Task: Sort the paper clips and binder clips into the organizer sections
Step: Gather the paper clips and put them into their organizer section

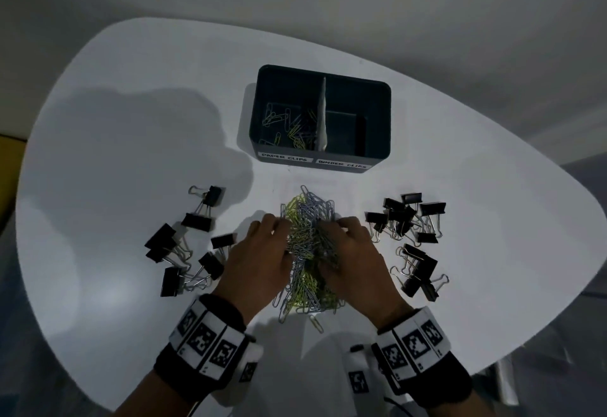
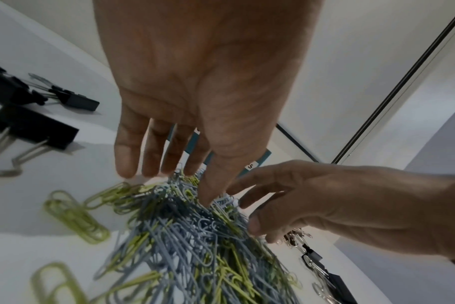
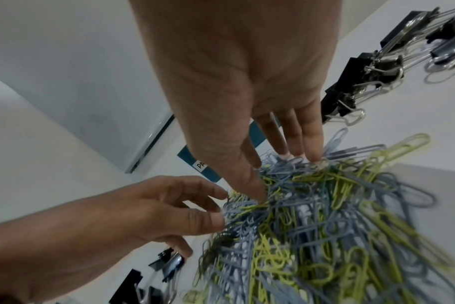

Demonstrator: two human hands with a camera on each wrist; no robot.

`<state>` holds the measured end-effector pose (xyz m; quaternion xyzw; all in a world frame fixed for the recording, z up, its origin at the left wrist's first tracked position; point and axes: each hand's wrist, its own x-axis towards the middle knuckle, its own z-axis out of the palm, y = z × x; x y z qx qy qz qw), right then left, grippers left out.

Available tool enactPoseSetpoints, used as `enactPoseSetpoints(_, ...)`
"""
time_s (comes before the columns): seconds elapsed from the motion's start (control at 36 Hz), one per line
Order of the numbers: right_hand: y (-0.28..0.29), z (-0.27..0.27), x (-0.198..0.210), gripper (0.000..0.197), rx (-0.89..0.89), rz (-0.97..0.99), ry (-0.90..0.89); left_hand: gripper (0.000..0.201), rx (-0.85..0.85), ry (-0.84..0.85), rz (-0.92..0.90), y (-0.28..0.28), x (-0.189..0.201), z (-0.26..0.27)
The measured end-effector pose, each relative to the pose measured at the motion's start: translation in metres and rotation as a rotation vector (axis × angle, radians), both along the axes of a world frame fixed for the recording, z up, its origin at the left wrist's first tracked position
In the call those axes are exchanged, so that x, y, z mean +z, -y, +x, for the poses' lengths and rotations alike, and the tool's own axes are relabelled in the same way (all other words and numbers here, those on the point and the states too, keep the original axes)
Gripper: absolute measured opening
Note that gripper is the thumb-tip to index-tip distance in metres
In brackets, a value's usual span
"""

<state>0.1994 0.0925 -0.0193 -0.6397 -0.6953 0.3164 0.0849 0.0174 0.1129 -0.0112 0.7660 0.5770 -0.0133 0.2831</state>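
A white rounded table (image 1: 131, 120) carries everything. Toward its far side sits a dark organizer (image 1: 377, 120) split by a pale divider (image 1: 322, 114) into two sections, labelled "PAPER CLIPS" on the left and "BINDER CLIPS" on the right; a few paper clips already lie in the left section (image 1: 279, 117), while no clips can be made out in the right one.

Nearer the person, a heap of grey-blue and yellow-green paper clips (image 1: 308, 219) lies in the middle, flanked by black binder clips — one scatter on the left (image 1: 184, 245), another on the right (image 1: 410, 229), both well apart from the organizer.

The left hand (image 1: 259, 259) and right hand (image 1: 354, 259) come down on the heap from either side. In the wrist views each hand's fingers are extended and slightly spread, tips touching or dipping into the pile — neither is closed around any clip. Marker-patterned wristbands (image 1: 210, 337) wrap both wrists.
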Motion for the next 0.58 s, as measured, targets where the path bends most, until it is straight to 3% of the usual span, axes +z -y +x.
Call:
enactPoseSetpoints(0.14,-0.01,0.003,0.001,0.083,0.028,0.034,0.057,0.088,-0.001,-0.063,-0.046,-0.012,0.0,-0.001)
enactPoseSetpoints(0.22,-0.014,-0.004,-0.002,0.086,0.104,0.058,0.083,0.095,-0.063,-0.077,-0.079,-0.015,-0.006,0.003)
enactPoseSetpoints(0.31,-0.018,-0.011,-0.004,0.078,0.081,0.078,0.065,0.079,-0.064,-0.015,0.0,-0.017,-0.011,0.008)
enactPoseSetpoints(0.53,-0.027,-0.003,-0.003,0.029,0.027,0.17,-0.052,0.022,0.063,0.223,0.113,-0.027,-0.014,-0.002)
enactPoseSetpoints(0.58,-0.029,0.0,-0.001,0.015,0.005,0.207,-0.077,0.021,0.072,0.228,0.141,-0.029,-0.012,-0.005)
